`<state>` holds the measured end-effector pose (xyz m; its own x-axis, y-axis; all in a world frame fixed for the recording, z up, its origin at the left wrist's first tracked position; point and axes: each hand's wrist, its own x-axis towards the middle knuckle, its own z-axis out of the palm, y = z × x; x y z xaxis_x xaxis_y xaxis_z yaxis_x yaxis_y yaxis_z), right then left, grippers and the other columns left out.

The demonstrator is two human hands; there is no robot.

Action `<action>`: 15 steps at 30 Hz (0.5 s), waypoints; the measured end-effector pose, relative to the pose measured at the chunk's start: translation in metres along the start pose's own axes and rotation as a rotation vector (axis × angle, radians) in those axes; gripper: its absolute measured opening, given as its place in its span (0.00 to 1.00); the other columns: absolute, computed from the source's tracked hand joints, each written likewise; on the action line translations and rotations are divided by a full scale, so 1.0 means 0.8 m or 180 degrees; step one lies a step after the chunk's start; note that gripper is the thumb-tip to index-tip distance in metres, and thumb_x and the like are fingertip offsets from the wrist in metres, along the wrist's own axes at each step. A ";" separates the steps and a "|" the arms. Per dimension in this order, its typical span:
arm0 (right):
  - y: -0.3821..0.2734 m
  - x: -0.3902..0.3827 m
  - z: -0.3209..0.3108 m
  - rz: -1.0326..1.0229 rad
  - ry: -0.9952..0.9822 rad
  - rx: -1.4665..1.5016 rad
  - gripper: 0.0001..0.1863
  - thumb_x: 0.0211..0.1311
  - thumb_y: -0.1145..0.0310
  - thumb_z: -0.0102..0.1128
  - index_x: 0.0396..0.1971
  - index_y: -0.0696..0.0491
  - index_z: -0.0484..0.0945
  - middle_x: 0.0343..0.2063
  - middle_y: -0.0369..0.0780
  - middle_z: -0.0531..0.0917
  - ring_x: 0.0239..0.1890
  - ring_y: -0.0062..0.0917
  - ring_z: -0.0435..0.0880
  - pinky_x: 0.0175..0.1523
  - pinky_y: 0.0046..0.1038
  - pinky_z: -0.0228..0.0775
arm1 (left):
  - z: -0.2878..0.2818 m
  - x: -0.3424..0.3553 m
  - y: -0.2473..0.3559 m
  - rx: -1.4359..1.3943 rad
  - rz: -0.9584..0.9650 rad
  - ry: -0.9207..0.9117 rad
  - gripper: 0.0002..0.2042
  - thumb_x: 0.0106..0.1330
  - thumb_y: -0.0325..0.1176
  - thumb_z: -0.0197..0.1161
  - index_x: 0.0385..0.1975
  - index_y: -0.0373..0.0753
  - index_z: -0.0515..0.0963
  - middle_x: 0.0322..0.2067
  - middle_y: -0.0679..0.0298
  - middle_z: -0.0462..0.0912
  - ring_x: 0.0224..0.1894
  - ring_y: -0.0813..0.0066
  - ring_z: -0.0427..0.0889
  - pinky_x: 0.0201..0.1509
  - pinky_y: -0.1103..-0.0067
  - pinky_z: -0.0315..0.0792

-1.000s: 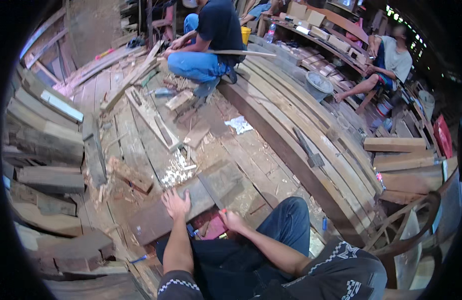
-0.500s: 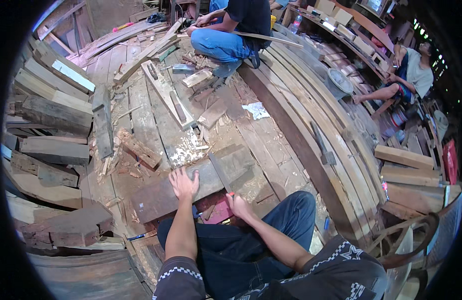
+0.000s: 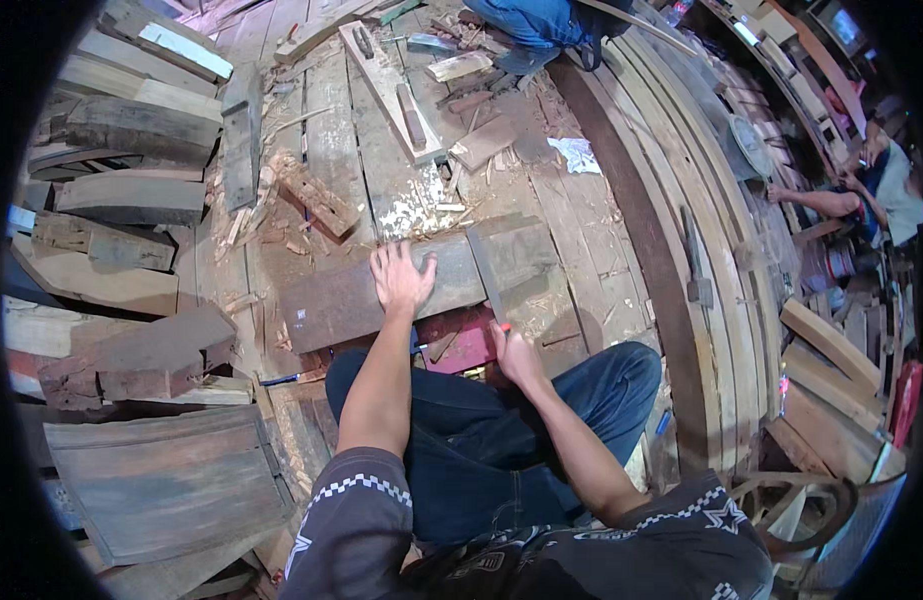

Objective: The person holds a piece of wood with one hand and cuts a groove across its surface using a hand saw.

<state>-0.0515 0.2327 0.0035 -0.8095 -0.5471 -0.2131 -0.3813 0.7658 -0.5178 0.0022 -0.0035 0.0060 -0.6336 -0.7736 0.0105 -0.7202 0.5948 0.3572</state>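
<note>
Across my lap front lies a thick dark wooden plank (image 3: 346, 298), with a paler stretch toward its right end. My left hand (image 3: 401, 283) presses on its top, fingers spread and holding nothing. In my right hand (image 3: 519, 358), closed, is the orange-red handle of a handsaw; most of that handle is hidden by the fingers. The saw's grey blade (image 3: 484, 268) lies across the plank, right of my left hand, slanting away from me. Below the plank, near my right hand, a pinkish-red flat thing (image 3: 469, 343) shows, partly hidden.
A notched wood block (image 3: 319, 198) and a long pale board (image 3: 396, 95) lie beyond the plank, among shavings. Long beams (image 3: 671, 230) run along the right with a hammer (image 3: 696, 265) on them. Timber pieces (image 3: 131, 205) stack at left. Another person (image 3: 526, 25) crouches ahead.
The whole view has tilted downward, so the scene sits higher and further right in the picture. Both hands keep about the same places on the plank and the handsaw.
</note>
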 end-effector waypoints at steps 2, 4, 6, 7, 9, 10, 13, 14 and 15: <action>-0.006 -0.014 0.003 -0.0041 0.0015 -0.0090 0.34 0.69 0.46 0.44 0.20 0.64 0.79 0.21 0.64 0.78 0.32 0.59 0.81 0.35 0.52 0.75 | 0.005 0.000 -0.017 0.0096 -0.0038 0.0115 0.32 0.63 0.57 0.52 0.57 0.36 0.70 0.57 0.51 0.70 0.64 0.55 0.61 0.72 0.61 0.43; -0.002 0.000 0.013 -0.0009 0.0251 -0.0012 0.33 0.69 0.47 0.45 0.21 0.65 0.79 0.22 0.63 0.79 0.32 0.59 0.81 0.35 0.52 0.75 | 0.007 -0.002 -0.003 0.0076 -0.0015 0.0086 0.32 0.63 0.57 0.52 0.56 0.36 0.70 0.57 0.50 0.70 0.64 0.55 0.61 0.72 0.61 0.43; -0.024 0.011 0.009 0.0123 0.0220 0.0008 0.31 0.69 0.50 0.48 0.25 0.67 0.78 0.24 0.63 0.79 0.32 0.58 0.81 0.35 0.52 0.75 | 0.009 -0.004 -0.002 0.0063 0.0021 0.0091 0.31 0.62 0.57 0.53 0.55 0.36 0.71 0.56 0.51 0.71 0.64 0.55 0.61 0.72 0.61 0.43; -0.018 0.018 0.009 0.0141 0.0226 -0.0001 0.31 0.69 0.50 0.48 0.25 0.67 0.78 0.24 0.63 0.79 0.32 0.58 0.81 0.35 0.52 0.75 | 0.006 0.000 0.004 0.0035 0.0081 0.0150 0.31 0.62 0.57 0.53 0.54 0.36 0.71 0.55 0.51 0.71 0.64 0.56 0.61 0.72 0.61 0.43; -0.017 0.026 0.008 -0.0184 0.0194 -0.0396 0.29 0.69 0.51 0.49 0.26 0.66 0.78 0.24 0.63 0.80 0.31 0.58 0.82 0.35 0.52 0.75 | 0.005 0.001 0.008 0.0043 0.0057 0.0063 0.32 0.62 0.58 0.53 0.54 0.35 0.71 0.55 0.51 0.72 0.64 0.56 0.61 0.72 0.61 0.43; -0.017 0.020 0.003 0.0104 0.0099 -0.0147 0.28 0.69 0.53 0.50 0.25 0.67 0.78 0.24 0.61 0.80 0.30 0.58 0.82 0.32 0.50 0.76 | 0.006 -0.001 0.004 0.0050 0.0044 0.0128 0.32 0.62 0.58 0.53 0.54 0.35 0.71 0.55 0.51 0.72 0.64 0.56 0.61 0.72 0.61 0.43; -0.004 -0.019 -0.003 -0.0092 0.0170 0.0081 0.29 0.69 0.51 0.48 0.27 0.66 0.78 0.23 0.61 0.80 0.30 0.59 0.81 0.34 0.51 0.76 | 0.004 -0.005 -0.007 0.0075 0.0017 0.0130 0.32 0.62 0.58 0.53 0.55 0.34 0.71 0.55 0.51 0.72 0.64 0.56 0.61 0.72 0.62 0.42; -0.001 -0.022 -0.001 0.0091 -0.0018 -0.0049 0.29 0.70 0.51 0.47 0.27 0.66 0.78 0.23 0.61 0.80 0.29 0.59 0.81 0.34 0.51 0.76 | 0.004 -0.007 -0.011 0.0088 -0.0007 0.0126 0.32 0.62 0.58 0.53 0.55 0.34 0.71 0.55 0.51 0.71 0.64 0.56 0.61 0.72 0.62 0.42; 0.003 -0.013 0.003 0.0088 0.0003 -0.0049 0.29 0.70 0.51 0.47 0.27 0.66 0.78 0.23 0.61 0.80 0.29 0.59 0.81 0.34 0.51 0.76 | 0.006 -0.005 -0.008 0.0079 -0.0013 0.0120 0.32 0.62 0.57 0.53 0.55 0.34 0.70 0.55 0.51 0.71 0.64 0.56 0.61 0.73 0.62 0.42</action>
<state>-0.0432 0.2391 0.0029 -0.8202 -0.5253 -0.2265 -0.3655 0.7858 -0.4989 0.0079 -0.0031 -0.0004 -0.6200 -0.7833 0.0445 -0.7297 0.5966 0.3340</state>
